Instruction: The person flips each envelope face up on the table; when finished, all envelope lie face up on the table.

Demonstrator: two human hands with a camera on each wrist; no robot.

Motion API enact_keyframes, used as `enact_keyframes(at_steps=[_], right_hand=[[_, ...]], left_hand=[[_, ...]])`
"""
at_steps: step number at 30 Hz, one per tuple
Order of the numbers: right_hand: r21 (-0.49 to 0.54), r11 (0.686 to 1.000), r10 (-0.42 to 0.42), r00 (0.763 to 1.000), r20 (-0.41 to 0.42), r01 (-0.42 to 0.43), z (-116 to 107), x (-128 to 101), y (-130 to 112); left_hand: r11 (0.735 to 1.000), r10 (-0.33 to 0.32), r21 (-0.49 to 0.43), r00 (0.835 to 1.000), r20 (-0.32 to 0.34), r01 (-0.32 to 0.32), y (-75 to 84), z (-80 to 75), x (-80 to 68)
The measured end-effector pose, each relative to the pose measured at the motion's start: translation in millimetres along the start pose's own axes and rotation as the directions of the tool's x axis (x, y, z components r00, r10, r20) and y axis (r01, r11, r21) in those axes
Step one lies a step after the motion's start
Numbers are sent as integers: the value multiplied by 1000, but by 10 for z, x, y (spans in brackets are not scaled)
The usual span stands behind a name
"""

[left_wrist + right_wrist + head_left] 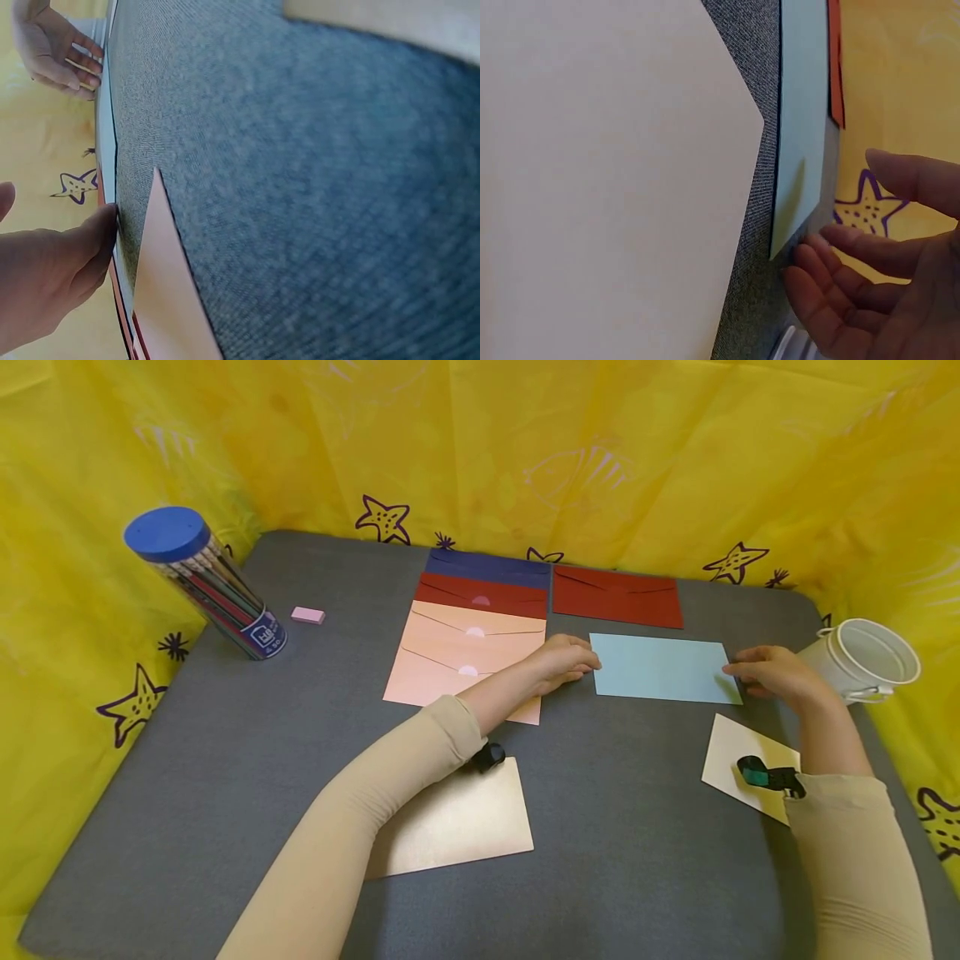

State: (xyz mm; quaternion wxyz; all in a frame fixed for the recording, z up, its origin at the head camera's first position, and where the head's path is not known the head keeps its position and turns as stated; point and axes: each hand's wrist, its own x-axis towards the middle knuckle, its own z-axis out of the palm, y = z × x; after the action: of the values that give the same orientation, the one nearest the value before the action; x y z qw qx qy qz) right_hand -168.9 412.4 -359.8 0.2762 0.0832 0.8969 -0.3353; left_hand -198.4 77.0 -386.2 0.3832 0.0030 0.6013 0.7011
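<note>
A light blue envelope (663, 668) lies flat on the grey table between the two hands. At its left edge, my left hand (561, 662) touches it with extended fingertips. In the left wrist view the fingers of this left hand (56, 266) are together, with the thumb apart. Close to the envelope's right edge is my right hand (776, 672). The right wrist view has the right hand (885, 277) relaxed beside the corner of the blue envelope (801, 142), thumb spread and nothing held.
Overlapping pink (468, 647), red (480, 597) and dark blue envelopes (487, 568) lie left of another red envelope (618, 597). Cream envelopes (465, 827) lie under both forearms. A white bucket (843, 664) stands right; a pencil tub (206, 581) and pink eraser (307, 615) are left.
</note>
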Motion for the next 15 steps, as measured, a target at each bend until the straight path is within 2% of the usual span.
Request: enact_keyframes(at_steps=[9,15], right_hand=[[67,998,14,1000,8,-15,1,21,12],[88,996,27,1000,-14,-25,14,16,30]], left_hand=[[1000,-8,-21,1000,6,8,-9,1,17],[993,-36,-111,998,-48,30,-9,16,31]])
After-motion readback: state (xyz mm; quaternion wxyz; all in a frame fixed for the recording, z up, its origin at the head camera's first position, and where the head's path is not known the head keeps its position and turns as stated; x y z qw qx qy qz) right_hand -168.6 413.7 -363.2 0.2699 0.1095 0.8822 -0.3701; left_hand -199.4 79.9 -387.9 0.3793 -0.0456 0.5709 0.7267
